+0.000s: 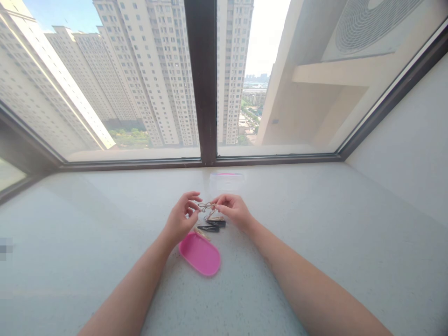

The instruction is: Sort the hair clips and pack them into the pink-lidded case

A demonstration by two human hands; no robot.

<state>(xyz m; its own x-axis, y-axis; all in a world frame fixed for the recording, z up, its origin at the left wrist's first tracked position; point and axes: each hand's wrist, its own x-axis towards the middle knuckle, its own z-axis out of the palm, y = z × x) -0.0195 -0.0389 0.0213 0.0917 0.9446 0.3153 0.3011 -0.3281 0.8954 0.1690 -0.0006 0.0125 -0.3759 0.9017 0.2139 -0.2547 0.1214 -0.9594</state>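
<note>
Both my hands are raised over the middle of the white surface. A bow-shaped, light metallic hair clip [206, 206] spans the gap between them. My right hand [233, 207] pinches its right end between thumb and fingers. At the left end, my left hand [182, 214] has thumb and curled fingers at the bow's edge, the upper fingers extended. Below the bow lie black snap hair clips [209, 228] and a gold-coloured clip [216, 218]. Another gold-coloured clip [202, 234] rests by the far edge of a pink oval tray [201, 256], close to my left wrist.
Behind my hands stands a clear plastic box [227, 182] with some pink at its top. The white speckled sill [297, 224] reaches to a dark window frame [206, 162]. A white wall [406, 144] rises on the right.
</note>
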